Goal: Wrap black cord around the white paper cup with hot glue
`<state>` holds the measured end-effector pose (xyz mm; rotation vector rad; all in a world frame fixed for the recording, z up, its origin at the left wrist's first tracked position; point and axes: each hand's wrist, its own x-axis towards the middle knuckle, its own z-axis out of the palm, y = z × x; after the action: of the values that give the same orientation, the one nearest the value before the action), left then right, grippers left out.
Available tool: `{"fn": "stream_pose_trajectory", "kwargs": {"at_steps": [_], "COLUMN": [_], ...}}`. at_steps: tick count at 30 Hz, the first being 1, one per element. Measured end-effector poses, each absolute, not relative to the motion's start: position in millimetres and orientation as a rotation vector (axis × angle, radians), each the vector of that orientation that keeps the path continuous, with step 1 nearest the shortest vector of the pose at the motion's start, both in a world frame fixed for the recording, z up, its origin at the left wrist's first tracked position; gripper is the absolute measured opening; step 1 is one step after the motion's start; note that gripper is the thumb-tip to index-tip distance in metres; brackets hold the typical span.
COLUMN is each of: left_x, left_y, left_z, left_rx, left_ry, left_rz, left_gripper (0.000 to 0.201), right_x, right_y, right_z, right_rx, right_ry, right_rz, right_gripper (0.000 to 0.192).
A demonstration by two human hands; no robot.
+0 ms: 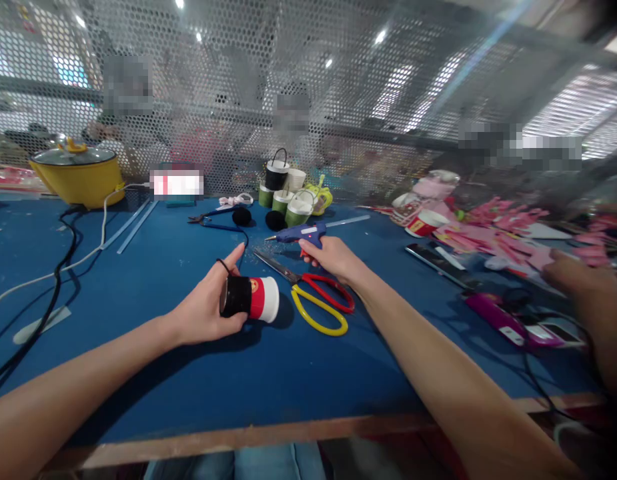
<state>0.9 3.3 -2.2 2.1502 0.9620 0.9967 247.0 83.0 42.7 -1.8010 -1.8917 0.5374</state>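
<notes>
My left hand (208, 308) holds a small paper cup (251, 298) on its side, just above the blue table (268, 380). The cup is black at the hand end, red in the middle and white at the far end. A thin black cord runs from my forefinger. My right hand (334, 258) is closed around the handle of a blue glue gun (302, 233), whose nozzle points left. Scissors (315, 299) with one red and one yellow handle lie between my two hands.
Several finished small cups (287, 194) stand at the back centre, with pliers (208, 219) and two black pompoms beside them. A yellow pot (78, 173) sits far left with cables trailing forward. Pink pieces (508, 227), a phone (435, 257) and another person's hand (583, 280) fill the right.
</notes>
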Motion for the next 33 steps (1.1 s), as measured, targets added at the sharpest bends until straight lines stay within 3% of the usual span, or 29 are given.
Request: {"fn": "stream_pose_trajectory", "kwargs": {"at_steps": [6, 12, 15, 17, 20, 27, 33], "left_x": [1.0, 2.0, 2.8, 3.4, 3.7, 1.9, 3.1], "left_y": [2.8, 2.7, 3.1, 3.0, 3.0, 3.4, 0.0], "left_z": [-2.0, -1.9, -2.2, -2.0, -1.1, 0.2, 0.3], "left_rx": [2.158, 2.161, 2.154, 2.149, 2.162, 2.153, 2.176], "left_ry": [0.960, 0.974, 0.956, 0.921, 0.869, 0.900, 0.855], "left_rz": [1.002, 1.004, 1.008, 1.022, 1.053, 1.006, 0.989], "left_gripper": [0.091, 0.089, 0.090, 0.089, 0.087, 0.085, 0.086], "right_x": [248.6, 215.8, 186.9, 170.2, 156.9, 172.0, 181.0], "right_y": [114.3, 79.8, 42.4, 22.8, 9.3, 12.9, 18.5], "right_z": [25.5, 45.3, 60.3, 66.4, 69.6, 68.6, 57.6], "right_rx": [-1.961, -1.743, -1.110, -0.891, -0.864, -1.050, -1.164], "right_ry": [-1.906, -2.034, -2.288, -2.419, -2.476, -2.116, -1.999], "right_rz": [0.355, 0.131, 0.398, 0.418, 0.381, 0.810, 0.832], "right_gripper": [0.037, 0.021, 0.023, 0.018, 0.010, 0.012, 0.016]}}
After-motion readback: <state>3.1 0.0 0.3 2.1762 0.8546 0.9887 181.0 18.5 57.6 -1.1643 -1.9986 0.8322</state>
